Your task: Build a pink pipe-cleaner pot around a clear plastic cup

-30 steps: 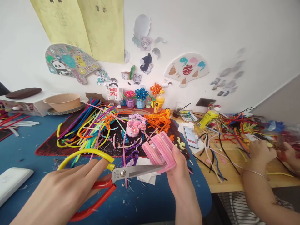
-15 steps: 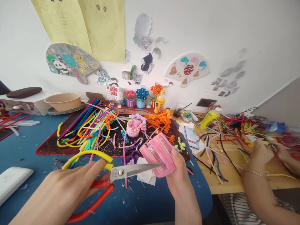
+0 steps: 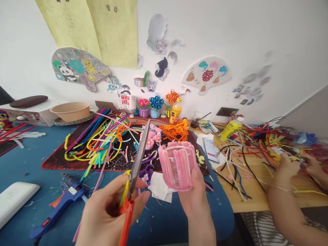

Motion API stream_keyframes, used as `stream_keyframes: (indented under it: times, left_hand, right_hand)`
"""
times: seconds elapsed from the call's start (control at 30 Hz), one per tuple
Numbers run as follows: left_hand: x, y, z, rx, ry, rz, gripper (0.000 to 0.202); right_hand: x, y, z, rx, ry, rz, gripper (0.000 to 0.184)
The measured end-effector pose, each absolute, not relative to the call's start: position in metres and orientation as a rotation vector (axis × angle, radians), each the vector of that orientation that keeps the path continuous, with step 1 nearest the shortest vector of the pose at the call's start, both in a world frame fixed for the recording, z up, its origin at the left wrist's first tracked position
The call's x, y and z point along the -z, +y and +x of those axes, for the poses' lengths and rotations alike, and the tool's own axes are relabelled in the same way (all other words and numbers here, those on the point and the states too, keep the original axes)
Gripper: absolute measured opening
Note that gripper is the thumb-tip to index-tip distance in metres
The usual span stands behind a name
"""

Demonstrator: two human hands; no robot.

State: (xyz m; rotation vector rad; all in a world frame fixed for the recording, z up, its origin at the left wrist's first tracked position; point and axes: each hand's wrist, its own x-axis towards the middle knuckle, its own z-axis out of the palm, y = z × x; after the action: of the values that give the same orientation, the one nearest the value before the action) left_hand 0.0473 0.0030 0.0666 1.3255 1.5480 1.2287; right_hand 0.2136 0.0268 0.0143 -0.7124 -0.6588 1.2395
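Note:
In my left hand point(image 3: 110, 208) is a pair of scissors point(image 3: 139, 152) with yellow and red handles. Its blades point up and look closed together. My right hand point(image 3: 196, 194) grips a clear plastic cup point(image 3: 176, 167) from its lower right side. Pink pipe cleaners run up the cup's wall in strips, with see-through gaps between them. The scissors stand to the left of the cup, apart from it. Behind the cup sits a small pink pot with flowers point(image 3: 150, 140) on a dark mat point(image 3: 58, 157). White tissue point(image 3: 160, 188) lies just left of the cup.
A blue glue gun point(image 3: 61, 208) lies at the left beside a white case point(image 3: 16, 201). Bundled coloured pipe cleaners point(image 3: 102, 140) and orange pieces point(image 3: 176, 130) cover the mat. Flower pots point(image 3: 155, 109) and a drink bottle point(image 3: 176, 111) stand behind. At right, another person's hands point(image 3: 289, 167) work.
My left hand has turned the scissors from pointing right at the cup to pointing up, away from it. My right hand has tipped the cup more upright. The glue gun has come into fuller view.

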Motion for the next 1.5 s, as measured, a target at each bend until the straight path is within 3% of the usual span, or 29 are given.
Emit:
stream_keyframes:
  times: [0.2,0.47,0.73,1.13,1.5]
  left_hand:
    - [-0.060,0.003,0.072,-1.125,1.292,1.228,0.021]
    - [-0.052,0.003,0.079,-1.128,1.283,1.286,0.020]
    - [-0.053,0.004,0.083,-1.094,1.241,1.209,0.021]
    - [-0.052,-0.001,0.087,-1.122,1.279,1.201,0.030]
    - [-0.075,-0.001,0.088,-1.118,1.226,0.910,0.048]
  right_hand:
    - [-0.018,0.021,0.211,-1.100,-0.754,-0.771,0.076]
    - [-0.020,0.016,0.213,-1.022,-0.827,-0.866,0.075]
    - [-0.015,0.017,0.208,-0.776,-0.912,-0.882,0.064]
    - [-0.016,0.017,0.201,-0.752,-0.935,-0.947,0.071]
    - [-0.011,0.019,0.203,-1.011,-0.736,-0.784,0.068]
